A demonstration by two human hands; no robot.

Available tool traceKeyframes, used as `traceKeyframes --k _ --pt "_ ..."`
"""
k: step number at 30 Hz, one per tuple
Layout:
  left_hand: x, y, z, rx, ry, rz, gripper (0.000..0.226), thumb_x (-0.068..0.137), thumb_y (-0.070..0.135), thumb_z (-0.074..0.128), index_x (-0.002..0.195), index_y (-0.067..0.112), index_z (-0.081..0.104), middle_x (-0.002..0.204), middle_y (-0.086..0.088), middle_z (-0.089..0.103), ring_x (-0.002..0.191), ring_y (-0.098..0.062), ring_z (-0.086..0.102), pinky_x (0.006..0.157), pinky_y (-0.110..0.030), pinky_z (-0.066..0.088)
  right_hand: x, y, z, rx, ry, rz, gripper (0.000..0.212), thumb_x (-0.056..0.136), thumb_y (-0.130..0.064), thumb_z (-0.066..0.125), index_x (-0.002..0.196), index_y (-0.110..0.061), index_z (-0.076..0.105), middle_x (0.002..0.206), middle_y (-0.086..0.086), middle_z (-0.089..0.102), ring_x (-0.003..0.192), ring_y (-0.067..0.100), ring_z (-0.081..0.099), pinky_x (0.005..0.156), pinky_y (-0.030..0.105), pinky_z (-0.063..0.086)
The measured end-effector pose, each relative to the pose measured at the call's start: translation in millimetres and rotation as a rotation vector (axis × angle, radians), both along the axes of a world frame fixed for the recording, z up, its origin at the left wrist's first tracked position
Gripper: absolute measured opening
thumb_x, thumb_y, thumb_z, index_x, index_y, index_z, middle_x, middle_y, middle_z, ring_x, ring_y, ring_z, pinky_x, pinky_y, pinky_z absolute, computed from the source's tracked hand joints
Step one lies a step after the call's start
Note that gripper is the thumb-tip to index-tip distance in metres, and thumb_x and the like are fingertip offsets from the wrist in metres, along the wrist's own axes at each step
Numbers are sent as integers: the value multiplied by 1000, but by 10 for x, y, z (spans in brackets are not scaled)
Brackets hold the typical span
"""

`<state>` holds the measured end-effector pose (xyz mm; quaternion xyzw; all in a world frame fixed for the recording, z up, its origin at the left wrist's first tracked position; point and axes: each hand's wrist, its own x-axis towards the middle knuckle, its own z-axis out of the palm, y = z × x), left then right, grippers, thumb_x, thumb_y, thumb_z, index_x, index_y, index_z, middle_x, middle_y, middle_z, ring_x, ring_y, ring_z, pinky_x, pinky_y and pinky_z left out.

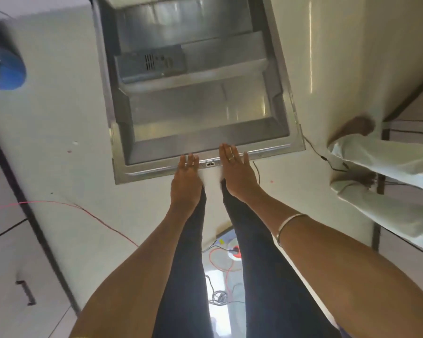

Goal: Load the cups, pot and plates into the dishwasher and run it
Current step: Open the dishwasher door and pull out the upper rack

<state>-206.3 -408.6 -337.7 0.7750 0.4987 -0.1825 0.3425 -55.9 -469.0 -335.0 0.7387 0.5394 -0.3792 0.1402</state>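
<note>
Both hands reach down to the lowered dishwasher door (200,98). The left hand (185,185) and right hand (237,175) lie flat, fingers straight, on its near edge, grasping nothing.

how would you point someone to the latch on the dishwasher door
Find the open steel dishwasher door lying flat. On its near edge, between the left hand and right hand, sits the latch, the only small dark slot in that plain rim.
</note>
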Motion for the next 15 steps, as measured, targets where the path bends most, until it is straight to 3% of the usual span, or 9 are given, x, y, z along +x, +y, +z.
traceKeyframes --k 5,11,13,15 --pt "-34 -105 -391 -20 50 5 58 100 2 47 155 16 31 163 1 24 153 -21 12 116 -40 31 -52 -174 -414 -28 4 24 83 98 -17 52 157 -9 -7 165 11 -8 152 31 -3 122 51 6" --pt "-22 -240 -917 -52 92 7 62 98 3 48 156 14 27 163 -2 22 153 -24 11 116 -38 32 -115 -278 -974 -69 2 25 85 98 -14 50 155 -8 -12 164 12 -13 151 31 -7 122 49 1" --pt "-24 -271 -1134 -63 103 8 63 98 2 47 156 13 26 163 -3 22 153 -26 12 119 -37 25 -107 -286 -1177 -97 5 37 83 99 -14 49 155 -8 -13 164 11 -13 152 30 -7 122 49 1" --pt "-26 -313 -1341 -61 114 -42 64 98 3 45 157 10 21 164 -7 18 153 -27 10 121 -35 7 -75 -263 -1356 -139 8 77 84 99 -15 49 155 -8 -14 164 10 -13 152 29 -5 123 50 3"
